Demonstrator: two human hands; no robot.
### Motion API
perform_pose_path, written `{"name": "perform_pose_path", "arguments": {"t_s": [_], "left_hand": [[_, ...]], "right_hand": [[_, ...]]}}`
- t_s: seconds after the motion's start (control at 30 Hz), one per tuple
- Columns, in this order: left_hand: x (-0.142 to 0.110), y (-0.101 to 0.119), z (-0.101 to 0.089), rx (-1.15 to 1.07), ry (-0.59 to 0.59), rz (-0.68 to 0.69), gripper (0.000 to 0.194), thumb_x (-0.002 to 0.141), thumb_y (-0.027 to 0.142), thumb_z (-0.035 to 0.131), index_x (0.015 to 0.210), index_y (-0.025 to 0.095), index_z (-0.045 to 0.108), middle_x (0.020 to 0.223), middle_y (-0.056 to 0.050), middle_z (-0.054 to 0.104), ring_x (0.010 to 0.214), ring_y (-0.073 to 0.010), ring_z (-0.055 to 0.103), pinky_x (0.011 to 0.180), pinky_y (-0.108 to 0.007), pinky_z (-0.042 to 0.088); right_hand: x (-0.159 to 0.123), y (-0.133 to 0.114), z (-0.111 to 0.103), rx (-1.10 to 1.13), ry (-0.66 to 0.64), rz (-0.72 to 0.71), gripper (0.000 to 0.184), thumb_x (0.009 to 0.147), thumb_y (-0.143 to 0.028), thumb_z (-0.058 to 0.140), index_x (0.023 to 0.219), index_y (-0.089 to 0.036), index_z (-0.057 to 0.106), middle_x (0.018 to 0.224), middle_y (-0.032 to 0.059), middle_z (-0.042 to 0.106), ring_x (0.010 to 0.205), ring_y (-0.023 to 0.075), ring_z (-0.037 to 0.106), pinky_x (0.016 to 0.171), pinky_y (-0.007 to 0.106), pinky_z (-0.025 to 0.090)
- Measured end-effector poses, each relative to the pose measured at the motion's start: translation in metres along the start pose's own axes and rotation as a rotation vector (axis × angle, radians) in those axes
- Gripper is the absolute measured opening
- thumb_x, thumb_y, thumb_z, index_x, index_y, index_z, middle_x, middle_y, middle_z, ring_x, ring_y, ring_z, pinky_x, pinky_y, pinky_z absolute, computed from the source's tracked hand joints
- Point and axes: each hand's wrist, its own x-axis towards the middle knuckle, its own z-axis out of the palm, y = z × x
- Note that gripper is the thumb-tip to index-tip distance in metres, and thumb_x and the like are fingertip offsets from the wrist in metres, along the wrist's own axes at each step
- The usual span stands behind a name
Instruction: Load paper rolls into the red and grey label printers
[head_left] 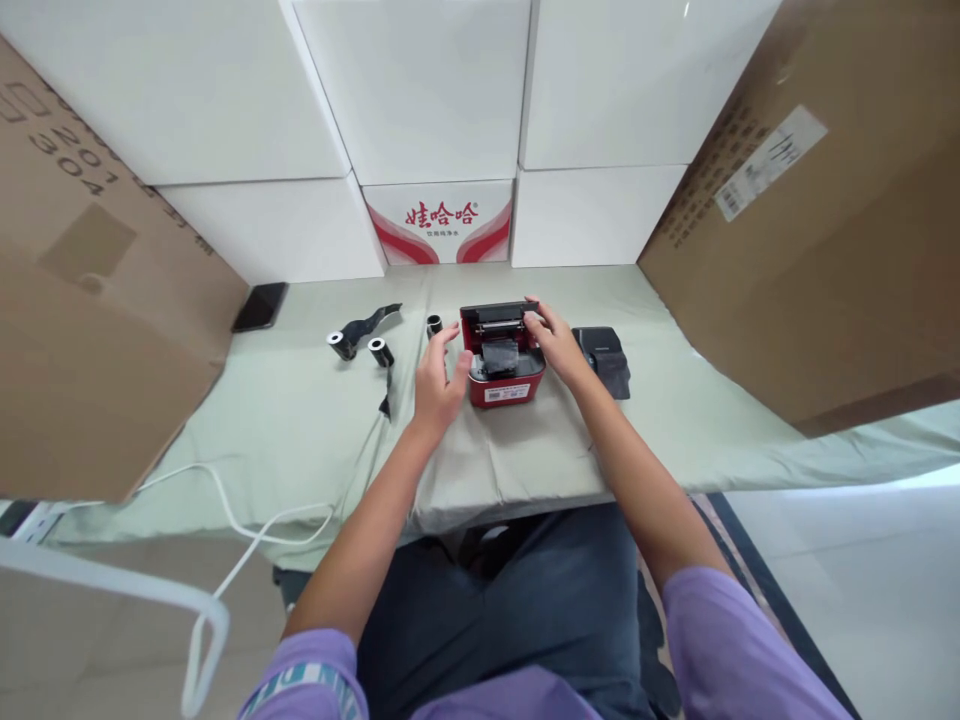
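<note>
A small red and black printer (507, 392) stands on the cloth in front of me with its lid raised. Inside it lies a black roll (499, 357). My right hand (553, 340) grips the right end of the black lid (495, 311), thumb in front and fingers behind. At the printer's left side my left hand (441, 380) is open, its fingers apart and the thumb by the rim; whether it touches, I cannot tell. Behind those fingers a black roll (434, 325) is partly hidden. Two more black rolls with white cores, a left one (341, 346) and a nearer one (381, 352), trail loose strips.
A black device (602, 360) lies right of the printer, and a dark phone (261, 307) at the far left. Cardboard boxes flank the table, a left one (97, 300) and a right one (840, 250). White boxes (420, 90) form a wall behind. A white cable (225, 500) hangs over the front edge.
</note>
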Motion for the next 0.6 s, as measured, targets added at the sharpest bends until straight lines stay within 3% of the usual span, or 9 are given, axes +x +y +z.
{"name": "perform_pose_path", "arguments": {"t_s": [0.07, 0.23, 0.33, 0.4, 0.5, 0.6], "left_hand": [[0.004, -0.004, 0.0, 0.054, -0.027, 0.008, 0.048, 0.108, 0.05, 0.034, 0.123, 0.02, 0.069, 0.131, -0.012, 0.074, 0.127, -0.0269, 0.067, 0.115, -0.048, 0.046], [0.036, -0.023, -0.006, 0.09, -0.412, 0.141, 0.046, 0.105, 0.042, 0.034, 0.092, 0.024, 0.074, 0.105, -0.002, 0.081, 0.111, -0.0222, 0.072, 0.131, -0.05, 0.023], [0.045, -0.029, -0.013, 0.058, -0.438, 0.196, 0.046, 0.105, 0.042, 0.032, 0.089, 0.024, 0.072, 0.093, 0.0, 0.08, 0.095, -0.0196, 0.072, 0.131, -0.045, 0.026], [0.044, -0.029, -0.015, 0.08, -0.358, 0.2, 0.044, 0.104, 0.042, 0.033, 0.091, 0.024, 0.072, 0.096, -0.002, 0.08, 0.099, -0.0204, 0.072, 0.129, -0.044, 0.029], [0.041, -0.026, -0.012, 0.174, -0.281, 0.139, 0.044, 0.105, 0.04, 0.035, 0.106, 0.023, 0.076, 0.119, -0.007, 0.079, 0.125, -0.0248, 0.063, 0.125, -0.049, 0.03], [0.045, -0.024, -0.005, 0.214, -0.423, 0.106, 0.046, 0.105, 0.038, 0.036, 0.12, 0.026, 0.077, 0.133, -0.004, 0.076, 0.143, -0.0295, 0.046, 0.123, -0.056, 0.024]], "right_hand": [[0.004, 0.002, 0.001, 0.032, 0.02, -0.016, 0.073, 0.084, -0.074, 0.064, 0.135, -0.022, 0.066, 0.146, 0.0131, 0.064, 0.134, 0.0314, 0.06, 0.117, 0.047, 0.046], [0.003, 0.002, -0.002, 0.11, 0.012, 0.007, 0.062, 0.084, -0.079, 0.062, 0.118, -0.028, 0.067, 0.134, 0.0074, 0.068, 0.122, 0.0277, 0.064, 0.103, 0.044, 0.055], [0.002, 0.0, -0.001, 0.118, 0.029, -0.006, 0.062, 0.082, -0.082, 0.063, 0.113, -0.028, 0.067, 0.126, 0.006, 0.071, 0.116, 0.0257, 0.065, 0.098, 0.041, 0.056], [0.004, -0.001, 0.002, 0.127, 0.056, -0.012, 0.066, 0.08, -0.085, 0.062, 0.111, -0.027, 0.067, 0.121, 0.0062, 0.072, 0.112, 0.0248, 0.066, 0.097, 0.039, 0.057], [0.01, -0.002, 0.007, 0.132, 0.105, 0.004, 0.069, 0.079, -0.088, 0.06, 0.106, -0.025, 0.068, 0.112, 0.0061, 0.072, 0.106, 0.0235, 0.067, 0.095, 0.038, 0.057], [0.015, -0.002, 0.01, 0.134, 0.137, 0.01, 0.07, 0.079, -0.09, 0.059, 0.103, -0.025, 0.068, 0.108, 0.0054, 0.072, 0.103, 0.0229, 0.067, 0.092, 0.037, 0.057]]}}
